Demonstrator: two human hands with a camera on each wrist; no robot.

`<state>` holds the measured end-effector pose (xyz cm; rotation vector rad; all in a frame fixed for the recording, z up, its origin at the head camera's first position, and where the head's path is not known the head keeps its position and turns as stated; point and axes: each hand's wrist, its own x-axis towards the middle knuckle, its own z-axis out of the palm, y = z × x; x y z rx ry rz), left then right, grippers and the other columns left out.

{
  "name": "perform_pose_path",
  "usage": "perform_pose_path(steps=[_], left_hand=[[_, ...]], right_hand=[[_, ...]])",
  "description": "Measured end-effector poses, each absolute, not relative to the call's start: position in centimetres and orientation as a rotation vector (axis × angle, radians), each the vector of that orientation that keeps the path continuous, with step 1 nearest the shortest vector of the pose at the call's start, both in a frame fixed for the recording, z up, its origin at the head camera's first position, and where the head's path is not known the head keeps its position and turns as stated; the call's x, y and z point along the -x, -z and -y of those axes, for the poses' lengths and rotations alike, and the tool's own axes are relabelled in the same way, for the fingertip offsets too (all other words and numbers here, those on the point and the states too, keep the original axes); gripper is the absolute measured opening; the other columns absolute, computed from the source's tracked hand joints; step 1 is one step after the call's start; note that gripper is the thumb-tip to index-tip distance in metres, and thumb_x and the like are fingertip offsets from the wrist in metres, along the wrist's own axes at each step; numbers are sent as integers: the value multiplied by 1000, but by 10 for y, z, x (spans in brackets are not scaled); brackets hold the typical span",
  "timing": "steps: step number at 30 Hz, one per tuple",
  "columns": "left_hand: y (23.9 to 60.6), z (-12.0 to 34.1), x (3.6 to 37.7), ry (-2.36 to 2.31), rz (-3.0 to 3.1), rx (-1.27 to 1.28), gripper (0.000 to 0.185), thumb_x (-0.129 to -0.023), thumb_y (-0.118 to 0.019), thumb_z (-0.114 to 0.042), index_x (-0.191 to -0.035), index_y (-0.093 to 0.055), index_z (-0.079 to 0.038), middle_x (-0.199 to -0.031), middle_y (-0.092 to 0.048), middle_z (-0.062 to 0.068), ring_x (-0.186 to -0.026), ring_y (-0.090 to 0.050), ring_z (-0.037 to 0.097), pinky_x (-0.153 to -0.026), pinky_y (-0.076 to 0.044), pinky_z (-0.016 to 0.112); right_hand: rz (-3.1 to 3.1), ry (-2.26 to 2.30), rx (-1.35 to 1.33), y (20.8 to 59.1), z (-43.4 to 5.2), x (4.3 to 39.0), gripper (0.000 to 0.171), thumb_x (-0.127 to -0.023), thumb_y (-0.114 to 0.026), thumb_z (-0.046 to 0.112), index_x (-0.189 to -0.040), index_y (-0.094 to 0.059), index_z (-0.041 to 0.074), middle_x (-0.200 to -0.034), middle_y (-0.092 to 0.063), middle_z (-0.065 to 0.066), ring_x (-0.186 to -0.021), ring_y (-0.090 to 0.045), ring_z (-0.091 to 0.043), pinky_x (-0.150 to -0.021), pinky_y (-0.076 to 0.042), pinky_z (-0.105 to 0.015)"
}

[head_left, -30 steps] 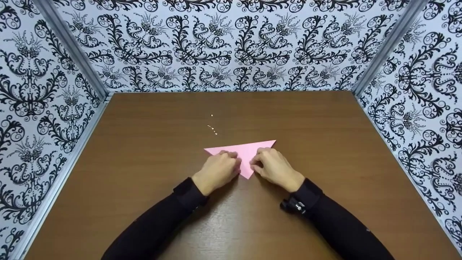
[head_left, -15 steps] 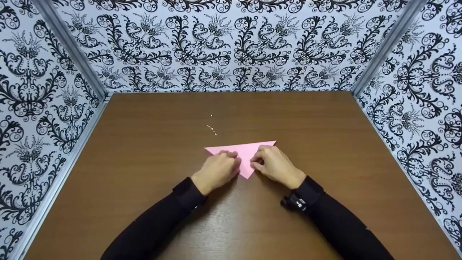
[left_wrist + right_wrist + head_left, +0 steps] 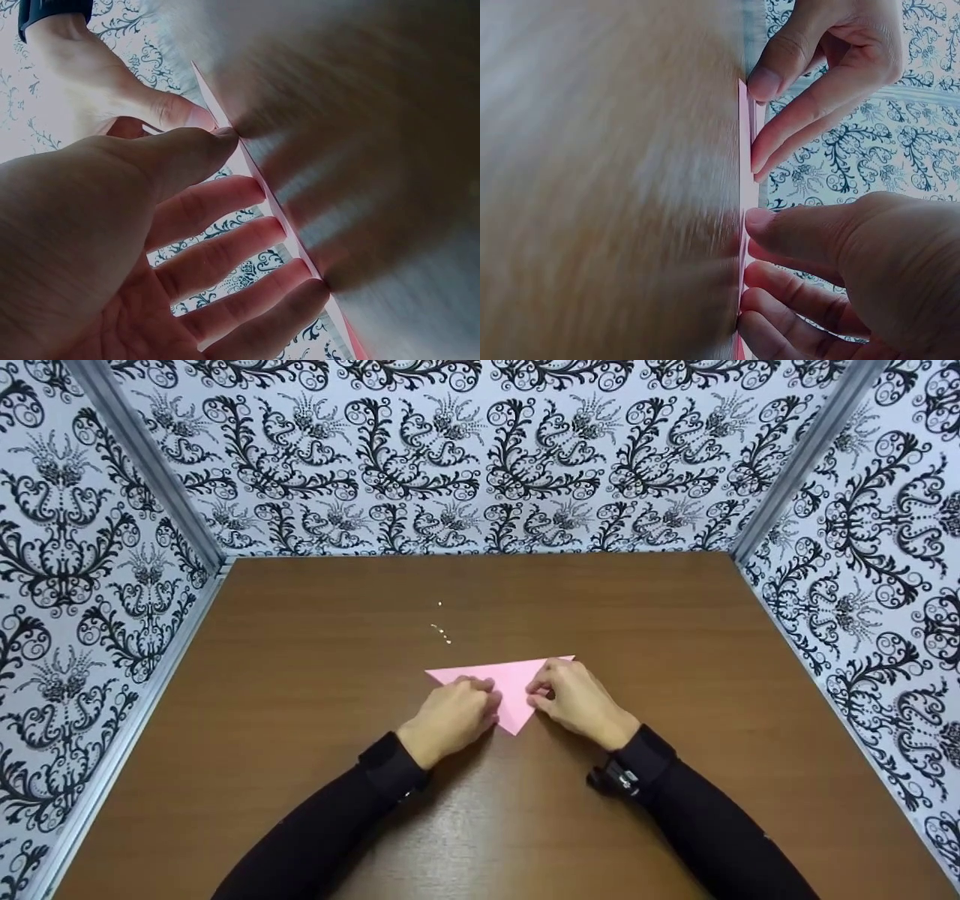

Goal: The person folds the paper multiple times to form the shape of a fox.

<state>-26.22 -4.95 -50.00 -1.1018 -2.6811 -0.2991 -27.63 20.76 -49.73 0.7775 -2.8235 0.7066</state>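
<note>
A pink paper triangle (image 3: 512, 684) lies flat on the brown surface (image 3: 300, 675), with its point aimed at the person. The left hand (image 3: 450, 718) rests on the left half, its fingers laid out fairly straight and pressing the paper down. The right hand (image 3: 576, 701) presses on the right half with its fingertips, thumb close by. To do this well, I think both hands should push down evenly, keep the edges lined up, and rub along the fold so it gets sharp. Tiny pale specks (image 3: 441, 628) sit farther back.
</note>
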Motion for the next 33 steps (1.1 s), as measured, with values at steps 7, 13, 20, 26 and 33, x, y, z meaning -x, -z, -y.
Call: perform_pose_path(steps=[7,13,20,26,33], left_hand=[[498,51,262,341,2685,1103,15,-106,-88,-19,-98,-81,-9,-108,-83,12,-99,-83,40,-74,-73,56],[499,51,263,381,2680,1125,15,-105,-89,-17,-97,-80,-8,-110,-84,13,-100,-83,40,-77,-73,55],[499,52,263,382,2698,1127,16,-105,-89,-18,-97,-79,-9,-114,-86,14,-100,-83,41,-79,-73,56],[498,53,263,372,2712,1111,16,-104,-90,-17,-94,-79,-10,-116,-86,11,-102,-84,40,-77,-73,54],[500,52,263,434,2699,1135,17,-103,-90,-14,-91,-78,-10,-109,-84,10,-98,-82,39,-73,-72,54]], right_hand=[[2820,-735,-723,494,-209,280,10,-100,-93,11,-108,-92,5,-110,-84,-14,-101,-80,-32,-93,-66,-53],[2816,-752,-610,498,-220,288,26,-100,-94,14,-121,-89,0,-131,-81,-23,-125,-75,-48,-109,-63,-63],[2890,-741,-494,501,-228,295,48,-104,-91,22,-142,-80,-4,-146,-77,-29,-136,-70,-52,-119,-58,-65],[2889,-771,-468,500,-229,295,47,-106,-89,22,-145,-79,-3,-138,-77,-26,-126,-69,-46,-110,-56,-62],[2866,-774,-429,500,-231,292,33,-107,-87,14,-138,-85,2,-128,-75,-22,-118,-68,-42,-102,-57,-59]])
